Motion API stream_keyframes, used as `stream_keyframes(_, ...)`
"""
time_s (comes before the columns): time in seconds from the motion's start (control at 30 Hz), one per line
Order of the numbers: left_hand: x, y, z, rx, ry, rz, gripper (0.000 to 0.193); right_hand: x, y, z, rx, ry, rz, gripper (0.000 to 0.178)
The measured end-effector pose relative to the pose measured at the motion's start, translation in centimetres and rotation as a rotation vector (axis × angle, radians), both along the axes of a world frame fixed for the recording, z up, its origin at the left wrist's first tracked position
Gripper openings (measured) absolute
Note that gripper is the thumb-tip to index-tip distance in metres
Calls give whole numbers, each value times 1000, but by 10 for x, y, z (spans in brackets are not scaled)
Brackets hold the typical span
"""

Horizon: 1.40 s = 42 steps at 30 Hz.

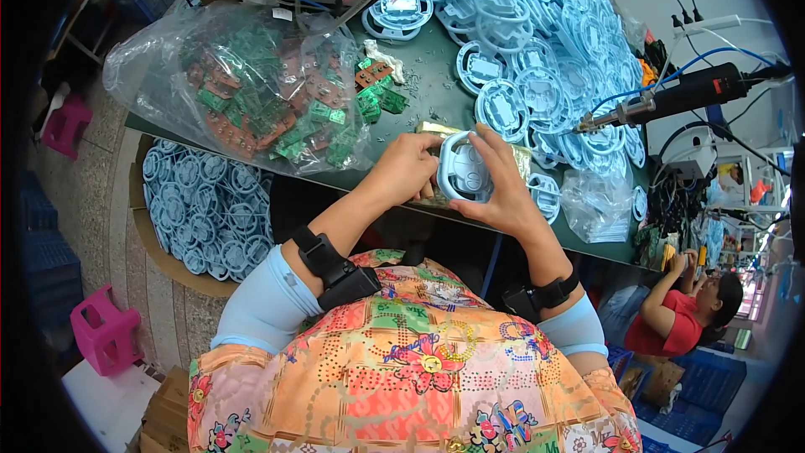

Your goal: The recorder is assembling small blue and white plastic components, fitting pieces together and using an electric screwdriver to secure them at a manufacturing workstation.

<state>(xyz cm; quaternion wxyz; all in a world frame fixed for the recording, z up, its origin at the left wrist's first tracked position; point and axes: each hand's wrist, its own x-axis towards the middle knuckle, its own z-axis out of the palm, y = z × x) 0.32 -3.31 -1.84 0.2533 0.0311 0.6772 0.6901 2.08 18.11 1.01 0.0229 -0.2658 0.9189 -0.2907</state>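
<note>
Above the near edge of the table, my right hand point(508, 193) grips a light-blue toy steering wheel point(466, 169), fingers over its top and thumb under its rim. The wheel is tilted, its hub side facing up toward me. At its left rim is my left hand point(406, 166), fingers curled closed and tips close against the wheel; what they pinch, if anything, is hidden. Behind my hands lies a yellowish metallic block or fixture point(521, 158), mostly covered. Small green and brown circuit boards point(381, 94) lie loose on the table, left of and beyond my left hand.
A large heap of light-blue wheels point(537, 50) covers the far right. A plastic bag of circuit boards point(251, 92) lies left. A black screwdriver-like power tool point(688, 94) hangs at right, near a clear bag point(595, 201). A box of blue wheels point(205, 210) stands below. A co-worker point(679, 315) sits right.
</note>
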Motion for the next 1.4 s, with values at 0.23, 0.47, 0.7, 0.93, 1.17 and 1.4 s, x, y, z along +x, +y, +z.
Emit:
stream_keyframes(0.23, 0, 0, -1, 4, 6, -5, 41, 1, -2, -4, 15, 9, -9, 97)
stream_keyframes(0.47, -7, -3, -2, 11, -36, -23, 40, 2, -4, -13, 125, 76, 27, 96)
stream_keyframes(0.7, -20, 3, 2, -14, -52, -109, 32, 11, -7, -27, 215, 281, -61, 97)
stream_keyframes(0.93, -13, -1, -2, -85, -25, -106, 25, 9, 41, -5, -311, 300, -348, 46)
stream_keyframes(1.17, 4, 3, 10, -262, 1155, -12, 28, -80, 128, 123, -1001, 467, -570, 33)
stream_keyframes(1.4, 7, -13, -15, -470, 1351, 35, 29, -98, 105, 168, -788, 519, -380, 25)
